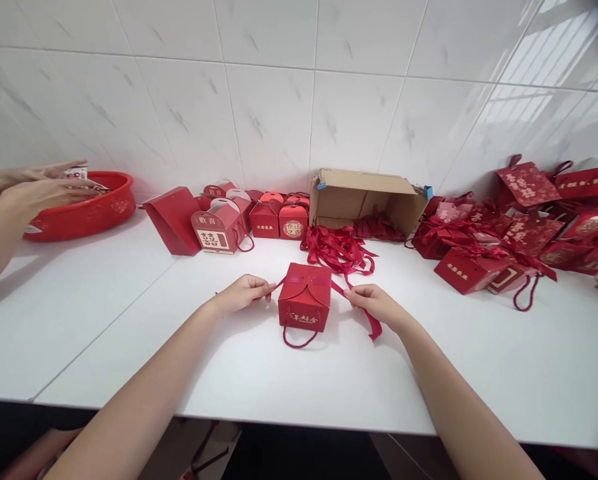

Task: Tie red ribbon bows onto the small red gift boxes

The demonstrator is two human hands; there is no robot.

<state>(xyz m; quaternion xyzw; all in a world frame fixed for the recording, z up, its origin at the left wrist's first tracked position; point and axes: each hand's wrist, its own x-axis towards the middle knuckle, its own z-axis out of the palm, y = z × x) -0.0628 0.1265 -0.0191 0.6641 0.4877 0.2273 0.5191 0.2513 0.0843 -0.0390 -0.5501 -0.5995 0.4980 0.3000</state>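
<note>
A red gift box (304, 297) with gold lettering stands upright on the white table in front of me, its top flaps folded shut and a cord handle hanging down its front. One red ribbon (337, 287) runs across the top of the box and out on both sides. At the left, my left hand (246, 292) pinches one end of that ribbon. My right hand (373, 303) grips the ribbon on the other side, and its tail hangs below the fingers. Both hands are apart from the box itself.
Behind the box lies a heap of red ribbons (336, 250) spilling from a cardboard carton (369, 180). Several gift boxes (219, 227) stand at back left, and a pile of tied boxes (471, 267) fills the right. Another person's hands (49, 190) reach over a red basin (89, 220).
</note>
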